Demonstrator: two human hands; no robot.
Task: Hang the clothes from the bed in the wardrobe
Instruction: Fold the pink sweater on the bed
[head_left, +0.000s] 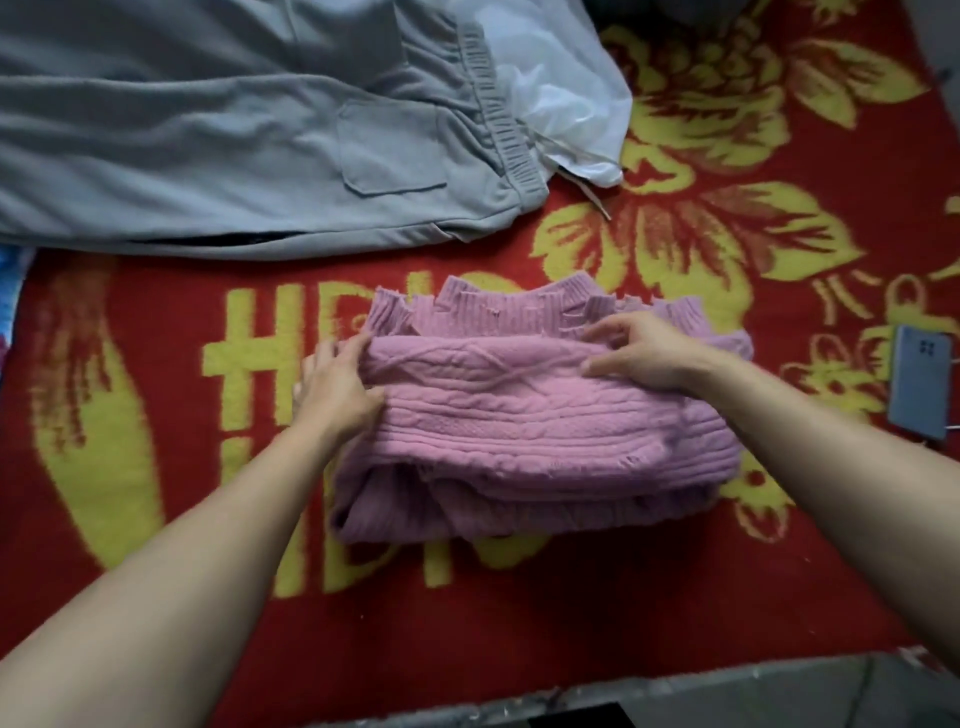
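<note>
You have the sweater (519, 415) folded in a thick stack in the middle of the bed (675, 571), collar ribbing on the far side. Your hands sit at opposite ends of its top fold. The left hand (337, 387) grips the left edge with the thumb on top and the fingers tucked round the side. The right hand (644, 353) curls over the right end near the collar. Holding both ends like this probably lets you lift or open the top layer evenly, so the heavy knit doesn't sag or slide apart.

The trousers (208, 130) lie flat at the far left, partly over a bag (561, 93), apart from the sweater and likely next in line. A phone (919, 384) rests at the right edge, near your right forearm. No hanger or wardrobe is in view, so hanging has not yet begun.
</note>
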